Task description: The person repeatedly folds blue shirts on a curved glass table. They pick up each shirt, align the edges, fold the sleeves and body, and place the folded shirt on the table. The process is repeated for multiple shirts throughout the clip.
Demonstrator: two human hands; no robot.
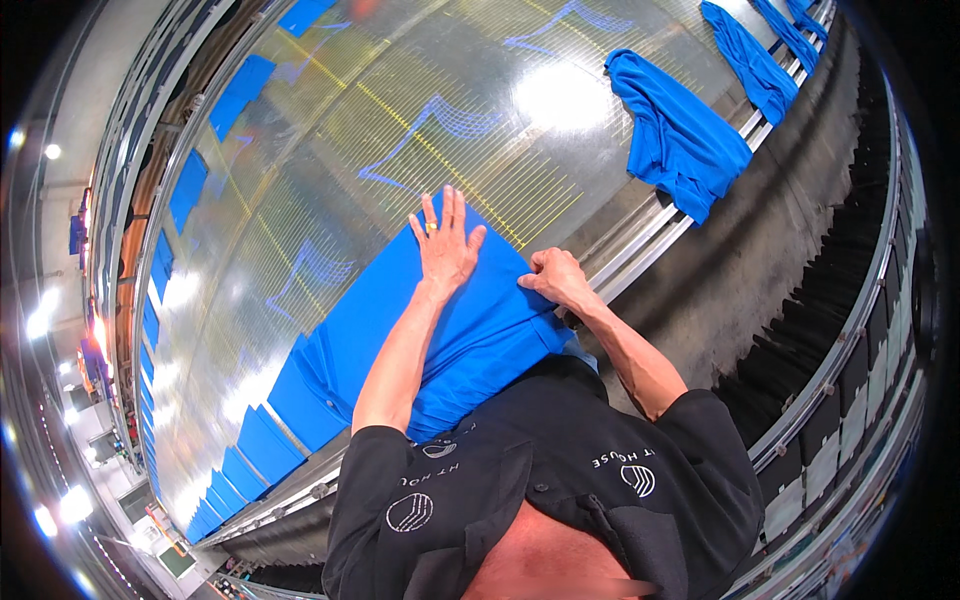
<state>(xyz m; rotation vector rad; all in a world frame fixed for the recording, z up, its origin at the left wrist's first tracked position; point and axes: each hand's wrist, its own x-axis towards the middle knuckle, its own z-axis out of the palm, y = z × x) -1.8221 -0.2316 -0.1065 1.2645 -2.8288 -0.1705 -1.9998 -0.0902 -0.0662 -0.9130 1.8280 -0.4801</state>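
A blue piece of fabric [390, 320] lies over the near edge of a long table in front of me, its lower part bunched against my body. My left hand [447, 245] rests on its far end with fingers stretched out, a ring on one of them. To the right, my right hand [556, 276] is closed, thumb and fingers pinching the right edge of the same fabric. Folds run across the cloth below and between my hands.
Yellow ruled lines and blue curved outlines [440, 125] mark the shiny table [340, 140]. More blue fabric pieces [680, 135] hang over the near metal rail [640, 240] at right. Others [265, 445] lie in a row at left and along the far edge [240, 95].
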